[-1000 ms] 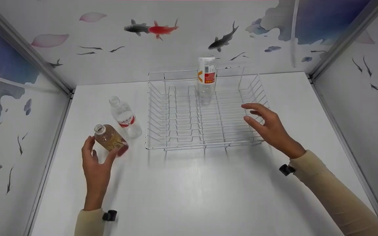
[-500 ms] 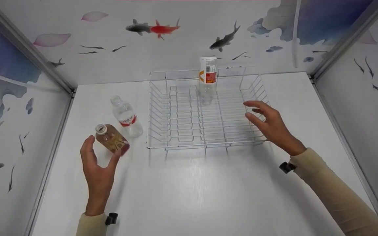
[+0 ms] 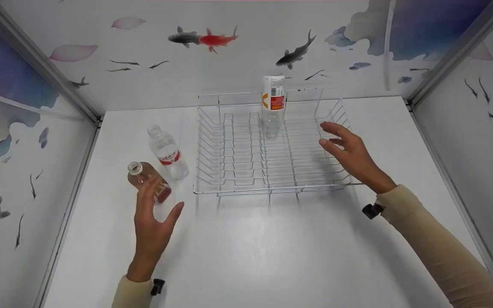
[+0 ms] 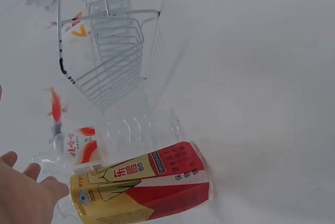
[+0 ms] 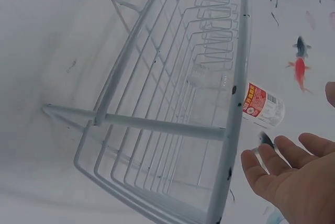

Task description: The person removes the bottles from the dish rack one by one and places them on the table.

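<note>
My left hand is beside a brown-tinted bottle with a gold and red label, fingers overlapping it in the head view and thumb spread away. That bottle stands uncapped on the table, next to a clear plastic bottle with a red and white label. My right hand hovers over the right side of a white wire rack, fingers loosely bent and holding nothing. Inside the rack, toward its back, another clear bottle stands upside down, its orange, red and white label near the top.
The rack stands on a white table, with a row of raised wire dividers along its left half. White panels painted with fish enclose the table at the back and both sides.
My left hand has moved right, from around the brown bottle to across its front. The right hand has lifted slightly toward the back. The bottles and rack keep their places.
</note>
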Available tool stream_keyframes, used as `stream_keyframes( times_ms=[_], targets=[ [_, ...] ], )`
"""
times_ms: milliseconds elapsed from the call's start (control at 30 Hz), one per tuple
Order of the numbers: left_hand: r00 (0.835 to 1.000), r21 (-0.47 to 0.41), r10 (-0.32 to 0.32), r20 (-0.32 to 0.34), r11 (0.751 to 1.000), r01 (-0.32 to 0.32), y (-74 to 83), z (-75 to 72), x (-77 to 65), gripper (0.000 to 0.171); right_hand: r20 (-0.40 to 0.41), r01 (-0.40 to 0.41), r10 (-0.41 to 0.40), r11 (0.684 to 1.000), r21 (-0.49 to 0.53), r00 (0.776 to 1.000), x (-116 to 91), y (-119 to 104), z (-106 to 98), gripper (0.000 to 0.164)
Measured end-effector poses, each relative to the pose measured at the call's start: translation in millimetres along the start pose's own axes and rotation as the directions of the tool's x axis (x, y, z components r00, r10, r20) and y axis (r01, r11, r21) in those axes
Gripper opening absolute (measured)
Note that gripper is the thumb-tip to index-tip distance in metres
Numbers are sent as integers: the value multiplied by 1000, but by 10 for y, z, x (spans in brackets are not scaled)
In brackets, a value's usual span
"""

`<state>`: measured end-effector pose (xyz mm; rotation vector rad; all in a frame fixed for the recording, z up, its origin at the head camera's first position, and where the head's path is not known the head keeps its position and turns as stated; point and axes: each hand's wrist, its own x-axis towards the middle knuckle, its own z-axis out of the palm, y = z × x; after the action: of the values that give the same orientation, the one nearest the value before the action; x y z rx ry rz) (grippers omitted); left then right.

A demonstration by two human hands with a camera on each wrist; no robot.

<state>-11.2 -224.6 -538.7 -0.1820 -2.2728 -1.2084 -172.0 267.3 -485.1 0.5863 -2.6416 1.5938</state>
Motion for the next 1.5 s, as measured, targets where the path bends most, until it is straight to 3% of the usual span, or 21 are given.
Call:
stream_keyframes(
  times_ms=[100,200,400,500,600,1067,1300,1500],
  targets=[
    [997,-24,-22,69,999,24,1,93,-28,82,8,-14,14,1000,-2,1000,30,-6,6,56],
    [984,-40,-81,160,995,88,9,176,-40,85,21,-37,37,999,-16,999,59,-10,11,60],
    [910,-23,-185,370,978,208,18,322,-9,94,60,-86,89,995,-39,994,78,-19,-2,67],
    [880,-20,-208,427,971,239,21,376,20,99,72,-103,106,994,-45,992,89,-19,-7,69],
    [866,-28,-223,448,964,263,28,407,50,103,79,-112,117,992,-60,990,104,-28,-13,71],
    [849,-70,-239,471,949,306,-22,472,179,108,73,-125,129,990,-58,989,138,-50,-25,73],
    [805,-88,-298,513,915,394,-61,533,242,115,74,-122,127,990,-70,989,176,-38,-21,74],
    [779,-110,-342,526,881,461,-101,601,246,121,80,-132,139,988,-80,987,204,-43,4,75]
  ],
)
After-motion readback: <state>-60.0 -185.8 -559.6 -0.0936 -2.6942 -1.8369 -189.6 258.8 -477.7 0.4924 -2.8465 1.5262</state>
